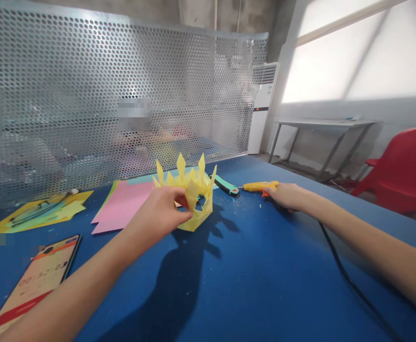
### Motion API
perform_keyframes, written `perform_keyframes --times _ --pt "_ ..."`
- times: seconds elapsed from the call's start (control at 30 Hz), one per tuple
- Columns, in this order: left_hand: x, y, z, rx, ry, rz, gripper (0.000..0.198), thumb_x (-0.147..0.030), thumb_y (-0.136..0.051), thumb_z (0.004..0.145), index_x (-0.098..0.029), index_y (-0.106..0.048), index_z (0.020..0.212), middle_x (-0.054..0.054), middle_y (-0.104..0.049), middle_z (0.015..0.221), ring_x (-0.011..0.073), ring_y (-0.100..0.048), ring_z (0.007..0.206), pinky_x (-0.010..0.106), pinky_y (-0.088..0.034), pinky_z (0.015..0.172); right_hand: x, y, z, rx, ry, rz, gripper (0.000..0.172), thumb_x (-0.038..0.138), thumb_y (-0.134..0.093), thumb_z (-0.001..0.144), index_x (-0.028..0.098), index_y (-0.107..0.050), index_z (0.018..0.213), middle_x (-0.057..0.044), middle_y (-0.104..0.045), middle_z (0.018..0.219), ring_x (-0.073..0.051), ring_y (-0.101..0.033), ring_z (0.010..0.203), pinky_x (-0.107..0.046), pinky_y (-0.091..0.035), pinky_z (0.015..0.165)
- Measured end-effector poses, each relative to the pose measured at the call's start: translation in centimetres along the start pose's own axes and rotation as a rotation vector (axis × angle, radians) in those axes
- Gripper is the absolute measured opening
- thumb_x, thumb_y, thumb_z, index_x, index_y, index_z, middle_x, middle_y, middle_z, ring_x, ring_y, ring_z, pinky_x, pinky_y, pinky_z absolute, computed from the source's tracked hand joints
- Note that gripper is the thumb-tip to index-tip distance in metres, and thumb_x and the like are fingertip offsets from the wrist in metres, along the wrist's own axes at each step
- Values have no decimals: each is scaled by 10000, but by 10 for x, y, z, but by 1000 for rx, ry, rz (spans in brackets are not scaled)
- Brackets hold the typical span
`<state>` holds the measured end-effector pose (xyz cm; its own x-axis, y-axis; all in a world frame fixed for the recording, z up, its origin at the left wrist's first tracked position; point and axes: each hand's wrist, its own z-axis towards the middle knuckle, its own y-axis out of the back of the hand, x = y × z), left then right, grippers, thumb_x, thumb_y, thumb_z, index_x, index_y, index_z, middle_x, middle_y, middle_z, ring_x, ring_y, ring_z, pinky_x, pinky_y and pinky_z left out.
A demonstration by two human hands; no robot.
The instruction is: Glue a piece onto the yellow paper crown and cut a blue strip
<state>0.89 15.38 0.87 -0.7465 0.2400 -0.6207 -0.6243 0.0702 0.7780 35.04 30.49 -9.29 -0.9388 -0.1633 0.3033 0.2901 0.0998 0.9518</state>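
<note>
Yellow paper crown point(191, 194) is pinched in the left hand point(161, 206), glue gun point(256, 186) gripped in the right hand point(284, 195); gluing is apparently underway, steady holding called for.

The left hand point(165, 207) is bare, with a slim, tapering thumb point(184, 218) at the grip. Just behind that grip the wrist is narrow, and farther back the bare left forearm point(87, 278) widens smoothly. The right hand point(287, 194) is bare too, its fingers mostly hidden at the grip; behind it, the right forearm point(357, 235) is long, slender and uncovered up to the view's edge.
</note>
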Motion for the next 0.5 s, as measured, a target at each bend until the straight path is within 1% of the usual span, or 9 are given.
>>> perform_keyframes --times 0.07,0.13,0.2,0.37,0.5 --pt "2 -3 1 -14 -26 3 106 -192 -594 695 -200 -687 745 -11 -746 870 130 -624 636 210 -409 521 2 1 -1 -6 2 -6 274 365 -521 944 194 -589 1148 -79 -592 1189 -181 -602 982 -383 -531 841" --pt "3 -5 2 -39 -50 9 128 -170 -588 689 -205 -696 749 -20 -743 833 151 -652 718 220 -447 605 4 3 -2 -21 16 -13 276 365 -523 943 196 -588 1151 -78 -589 1196 -185 -600 991 -386 -529 847" --pt "5 -8 3 -65 -64 19 144 -151 -580 690 -208 -698 749 -27 -741 812 159 -661 752 233 -463 663 6 5 -3 -40 23 -25 279 364 -525 941 197 -588 1155 -77 -585 1205 -191 -597 1002 -390 -526 855" --pt "6 -12 3 -77 -85 39 148 -137 -570 710 -209 -696 738 -33 -739 818 152 -665 775 224 -470 680 10 5 -4 -89 11 -70 276 361 -525 942 198 -587 1157 -78 -584 1208 -190 -596 1004 -390 -526 856" --pt "4 -9 1 -80 -83 85 207 -134 -578 720 -240 -718 830 -44 -735 877 154 -660 806 236 -473 713 10 2 -5 -144 2 -107 285 356 -535 938 190 -578 1165 -83 -588 1192 -182 -601 989 -389 -529 844"
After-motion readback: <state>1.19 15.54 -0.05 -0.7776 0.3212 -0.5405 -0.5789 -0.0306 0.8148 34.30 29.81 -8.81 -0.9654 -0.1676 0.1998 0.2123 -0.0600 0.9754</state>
